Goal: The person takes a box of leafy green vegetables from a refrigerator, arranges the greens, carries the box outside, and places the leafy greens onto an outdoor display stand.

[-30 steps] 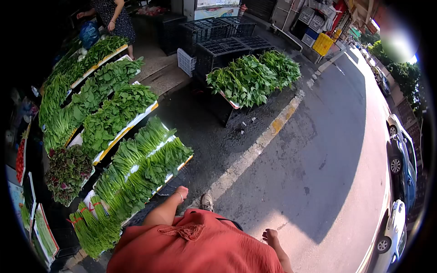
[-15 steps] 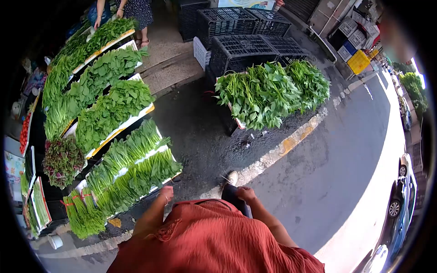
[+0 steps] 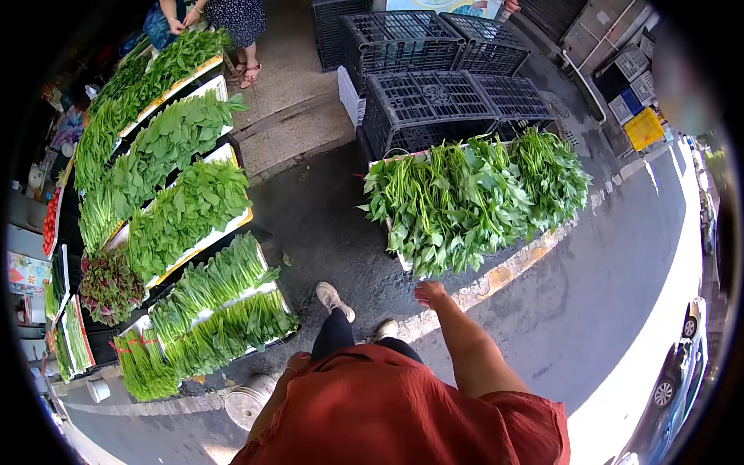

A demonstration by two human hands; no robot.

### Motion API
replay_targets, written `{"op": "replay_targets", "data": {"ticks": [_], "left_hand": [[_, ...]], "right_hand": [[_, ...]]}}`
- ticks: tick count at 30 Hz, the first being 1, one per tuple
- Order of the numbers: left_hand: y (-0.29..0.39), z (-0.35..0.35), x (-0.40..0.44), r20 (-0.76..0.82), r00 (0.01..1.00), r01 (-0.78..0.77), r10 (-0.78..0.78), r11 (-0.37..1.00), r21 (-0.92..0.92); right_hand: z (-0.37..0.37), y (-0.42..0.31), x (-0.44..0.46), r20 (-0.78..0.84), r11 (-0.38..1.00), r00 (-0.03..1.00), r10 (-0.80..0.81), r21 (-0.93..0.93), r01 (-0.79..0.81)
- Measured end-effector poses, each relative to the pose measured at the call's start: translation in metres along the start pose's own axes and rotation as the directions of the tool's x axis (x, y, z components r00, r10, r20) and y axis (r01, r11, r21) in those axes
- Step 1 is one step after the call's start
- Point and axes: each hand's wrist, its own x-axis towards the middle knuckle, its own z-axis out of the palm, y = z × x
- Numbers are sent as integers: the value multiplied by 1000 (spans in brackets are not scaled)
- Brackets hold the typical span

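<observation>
My right hand [image 3: 431,294] is stretched forward just below a heap of leafy greens [image 3: 457,205] on a tray, with its fingers apart and nothing in them. Whether it touches the lowest leaves is hard to tell. Close to my waist is my left hand [image 3: 298,361], partly covered by the red shirt, its fingers mostly hidden. The nearest produce on that side is a tray of long-stemmed greens [image 3: 225,314]. Beyond lie more trays of greens [image 3: 186,213] and a bunch of red-green leaves [image 3: 111,287].
Black plastic crates [image 3: 426,101] stand behind the heap of greens. Another person [image 3: 236,23] is at the far end of the left trays, beside a stone step [image 3: 298,132]. A white bucket [image 3: 246,403] is at lower left. Parked cars [image 3: 674,380] line the right side.
My right hand has moved forward and opened towards the heap of greens, which now appears nearer. My left hand has drawn back to my waist. Both shoes now show.
</observation>
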Motion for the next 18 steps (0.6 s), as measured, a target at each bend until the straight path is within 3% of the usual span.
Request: {"op": "replay_targets", "data": {"ticks": [1, 2, 3, 5, 6, 7, 11, 13, 15, 16, 17, 18], "left_hand": [[14, -16, 10, 2, 1000, -13, 13, 1000, 3], [31, -38, 15, 12, 987, 153, -161, 911, -384], [43, -57, 18, 97, 943, 292, -318, 652, -700], [-10, -62, 65, -83, 989, -147, 123, 720, -678], [21, -100, 66, 16, 988, 99, -153, 556, -825], [44, -133, 72, 169, 906, 301, -388, 309, -902], [11, -206, 117, 290, 896, 373, -335, 217, -902], [53, -254, 114, 107, 860, 371, -499, 468, -802], [33, -283, 136, 53, 891, 300, -451, 496, -815], [41, -298, 144, 22, 864, 298, -503, 476, -828], [4, -306, 165, 197, 947, 236, -256, 132, -963], [1, -312, 172, 88, 965, 158, -249, 281, -946]], "right_hand": [[31, -19, 0, 14, 1000, 1000, -18, -22, 19], [58, -34, 14, 109, 1000, 994, -13, -14, 14], [88, -52, 11, 138, 995, 987, -80, -51, 88], [139, -89, -7, 278, 987, 947, -160, 26, 159], [161, -105, -3, 311, 988, 938, -150, 23, 151], [180, -122, 0, 342, 989, 929, -142, 21, 143], [208, -186, 9, 277, 993, 954, -118, 2, 122], [207, -222, 19, 191, 975, 956, -221, 64, 212], [200, -255, 21, 119, 957, 955, -271, 137, 254], [195, -269, 25, 90, 954, 956, -280, 142, 266], [188, -285, 26, 67, 945, 947, -313, 124, 303], [179, -298, 37, 31, 926, 937, -349, 168, 339]]}}
